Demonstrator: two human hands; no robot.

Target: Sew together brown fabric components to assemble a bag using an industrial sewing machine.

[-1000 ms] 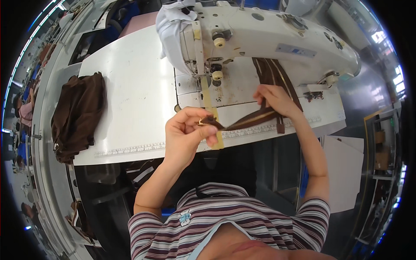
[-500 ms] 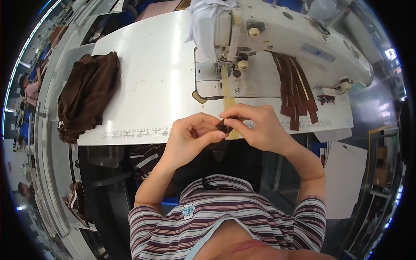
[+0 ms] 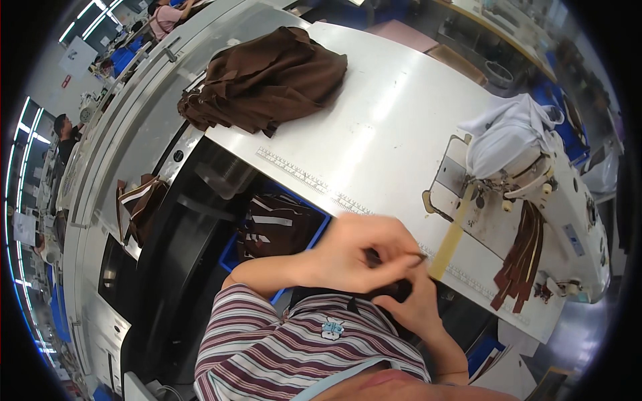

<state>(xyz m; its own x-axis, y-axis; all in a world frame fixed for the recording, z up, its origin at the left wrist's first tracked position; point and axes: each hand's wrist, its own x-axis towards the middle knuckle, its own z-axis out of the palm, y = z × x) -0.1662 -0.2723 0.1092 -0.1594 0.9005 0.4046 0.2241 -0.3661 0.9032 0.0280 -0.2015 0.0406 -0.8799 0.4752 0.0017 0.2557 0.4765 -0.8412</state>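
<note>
My left hand (image 3: 354,250) is closed, pinching a small dark brown piece (image 3: 418,258) just in front of the white table's near edge; it is blurred. My right hand (image 3: 418,307) is just right of and beneath it, fingers curled and partly hidden behind the left, so what it grips is unclear. A yellow strip (image 3: 449,237) runs along the table from the needle area of a white sewing machine (image 3: 578,227), which has white cloth (image 3: 508,137) draped on its head. Several brown zipper strips (image 3: 518,257) lie beside the machine.
A heap of brown fabric (image 3: 267,77) lies on the table's far left. A blue bin (image 3: 320,220) holding brown pieces is below the edge, with more brown pieces (image 3: 140,210) on the left side. Co-workers (image 3: 67,140) (image 3: 167,17) work along the left.
The view has swung left, so the machine sits farther right. My hands came together on the brown piece, pulling it off the strips, and are now lower, the left partly over the right.
</note>
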